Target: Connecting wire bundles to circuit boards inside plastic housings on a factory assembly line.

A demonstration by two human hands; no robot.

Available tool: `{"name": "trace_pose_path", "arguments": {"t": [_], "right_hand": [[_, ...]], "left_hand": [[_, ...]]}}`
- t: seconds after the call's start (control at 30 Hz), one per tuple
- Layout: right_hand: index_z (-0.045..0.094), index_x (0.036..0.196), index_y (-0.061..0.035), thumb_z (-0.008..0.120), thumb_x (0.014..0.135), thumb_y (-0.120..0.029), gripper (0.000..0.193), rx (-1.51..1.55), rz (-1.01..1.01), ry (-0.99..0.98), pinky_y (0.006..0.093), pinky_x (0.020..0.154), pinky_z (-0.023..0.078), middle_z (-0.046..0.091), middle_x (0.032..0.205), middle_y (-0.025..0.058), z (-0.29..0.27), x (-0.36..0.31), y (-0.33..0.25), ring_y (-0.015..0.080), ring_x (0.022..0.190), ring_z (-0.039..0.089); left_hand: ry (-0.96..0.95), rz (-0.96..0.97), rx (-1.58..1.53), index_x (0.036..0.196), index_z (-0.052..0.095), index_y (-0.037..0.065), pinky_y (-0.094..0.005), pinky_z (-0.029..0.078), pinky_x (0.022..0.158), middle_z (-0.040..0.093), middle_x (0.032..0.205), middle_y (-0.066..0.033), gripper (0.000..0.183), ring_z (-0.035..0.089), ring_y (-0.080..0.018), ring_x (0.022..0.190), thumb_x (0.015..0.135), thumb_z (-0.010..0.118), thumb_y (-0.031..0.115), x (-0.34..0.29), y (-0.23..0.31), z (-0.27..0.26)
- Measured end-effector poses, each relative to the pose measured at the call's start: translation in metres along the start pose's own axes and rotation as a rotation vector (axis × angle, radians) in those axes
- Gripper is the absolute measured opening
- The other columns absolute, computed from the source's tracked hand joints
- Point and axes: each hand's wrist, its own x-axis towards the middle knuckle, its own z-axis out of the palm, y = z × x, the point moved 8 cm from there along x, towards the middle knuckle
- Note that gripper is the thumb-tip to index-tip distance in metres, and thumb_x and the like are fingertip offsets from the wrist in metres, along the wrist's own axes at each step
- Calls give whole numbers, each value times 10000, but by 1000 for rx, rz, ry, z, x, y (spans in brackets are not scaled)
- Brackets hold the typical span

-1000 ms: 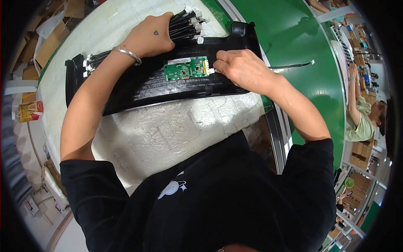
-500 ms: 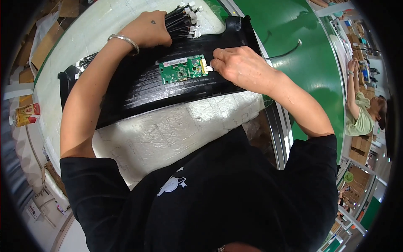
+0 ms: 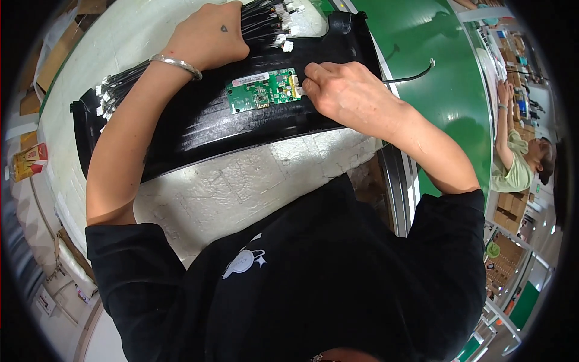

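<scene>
A green circuit board (image 3: 250,99) lies on a long black glossy panel (image 3: 199,130). At the board's right end, my right hand (image 3: 347,90) is closed, thumb and fingers pinching a small white cable plug (image 3: 300,92) against the board's connector. A black cable (image 3: 407,79) runs out from behind this hand to the right. My left hand (image 3: 208,37) is wrapped round a bundle of black cables (image 3: 262,24) with white plugs, over the panel's far edge. More of the bundle's plug ends (image 3: 105,99) show left of my left forearm. My left fingertips are hidden.
The panel rests on a pale, film-wrapped pad (image 3: 241,196). To the right runs a green work surface (image 3: 452,108) with a metal rail (image 3: 395,193) along its near side. A red-and-yellow container (image 3: 29,161) is at the far left. Another person (image 3: 522,160) works at the far right.
My left hand has moved slightly up and away with the cable bundle, and more of its left plug ends now show. My right hand stays at the board's connector.
</scene>
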Motion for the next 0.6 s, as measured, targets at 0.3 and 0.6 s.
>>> {"name": "trace_pose_path", "arguments": {"t": [0.3, 0.6], "right_hand": [[574, 733, 17, 602, 649, -27, 99, 121, 16, 55, 305, 559, 520, 533, 723, 87, 5, -4, 4, 206, 703, 608], [582, 730, -10, 573, 645, -34, 88, 210, 98, 43, 339, 574, 508, 548, 761, 95, -10, 3, 17, 242, 707, 596]], "left_hand": [[-133, -88, 71, 897, 586, -47, -371, 522, 654, 643, 774, -210, 292, 644, -329, 735, 644, 604, 96, -4, 14, -15], [8, 78, -7, 891, 593, -7, -419, 502, 728, 628, 832, -240, 288, 610, -399, 820, 667, 583, 172, 16, 6, -13]]}}
